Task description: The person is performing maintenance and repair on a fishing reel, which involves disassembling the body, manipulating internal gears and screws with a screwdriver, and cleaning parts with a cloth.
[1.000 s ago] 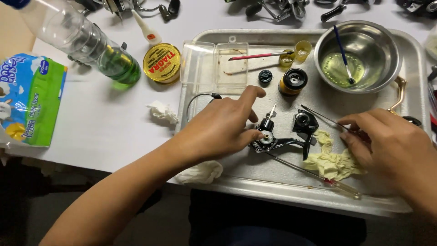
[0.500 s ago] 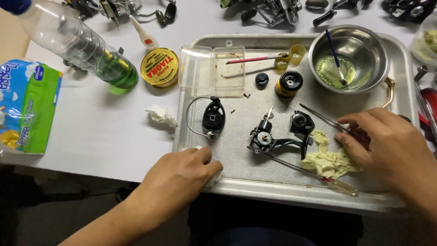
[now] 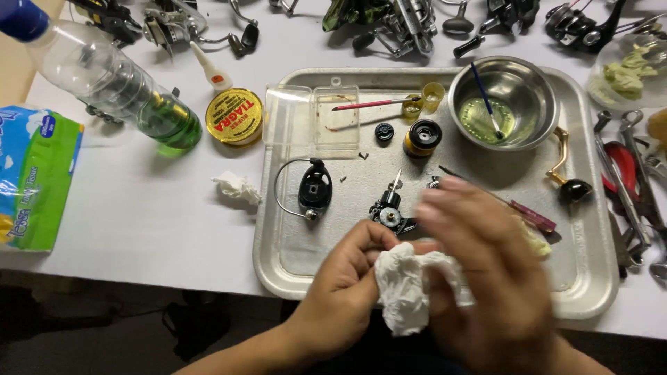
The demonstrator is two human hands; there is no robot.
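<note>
Pretty basic setup here: a plain white table (image 3: 139, 229) with a smooth matte top, lit evenly from above, so shadows are soft and short. The near edge runs across the lower part of the view. Below it the floor (image 3: 104, 326) is dark and dim. At the far left corner there's a strip of tan surface (image 3: 17, 69).

**One head-worn view, looking steeply down on the tray**

The single camera sits on the person's head and faces downward and forward over the metal tray (image 3: 590, 229), which fills the middle of the view. It is close: the near rim of the tray lies just above the bottom edge, and the table's far clutter beyond the tray is cut off at the top. No second view exists to share anything.
</note>
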